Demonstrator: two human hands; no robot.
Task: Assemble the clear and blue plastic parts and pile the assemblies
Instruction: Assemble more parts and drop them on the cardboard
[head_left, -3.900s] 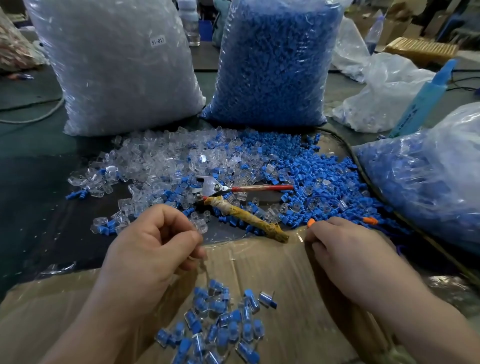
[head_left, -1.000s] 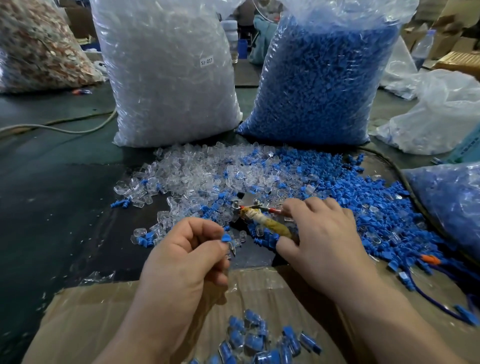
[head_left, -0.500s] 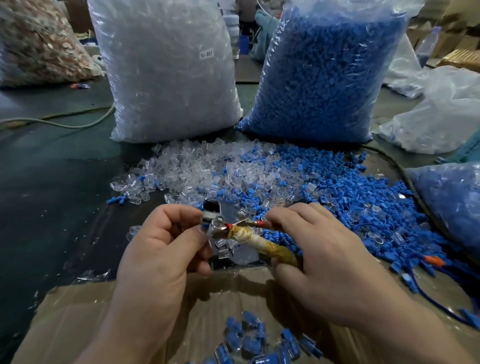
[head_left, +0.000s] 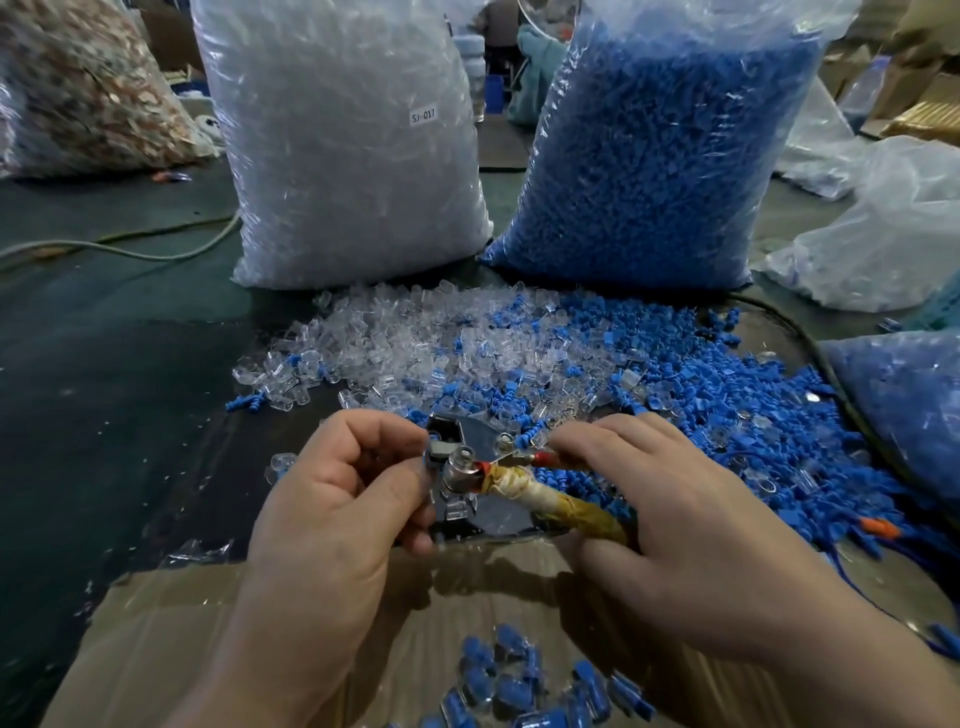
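My right hand (head_left: 670, 514) grips the taped handles of a pair of metal pliers (head_left: 467, 457), raised over the table. My left hand (head_left: 337, 493) pinches a small part at the plier jaws; the part is mostly hidden by my fingers. Loose clear parts (head_left: 415, 338) and blue parts (head_left: 701, 374) lie spread just beyond my hands. A pile of finished blue-and-clear assemblies (head_left: 519, 686) lies on the cardboard (head_left: 156, 649) below my wrists.
A big bag of clear parts (head_left: 343, 145) and a big bag of blue parts (head_left: 660, 145) stand at the back. Another bag of blue pieces (head_left: 904, 415) lies at the right. A cable (head_left: 119, 249) runs across the dark table at the left.
My right hand reached to the pliers, picked them up and brought the jaws to my left hand, which lifted its small part to meet them.
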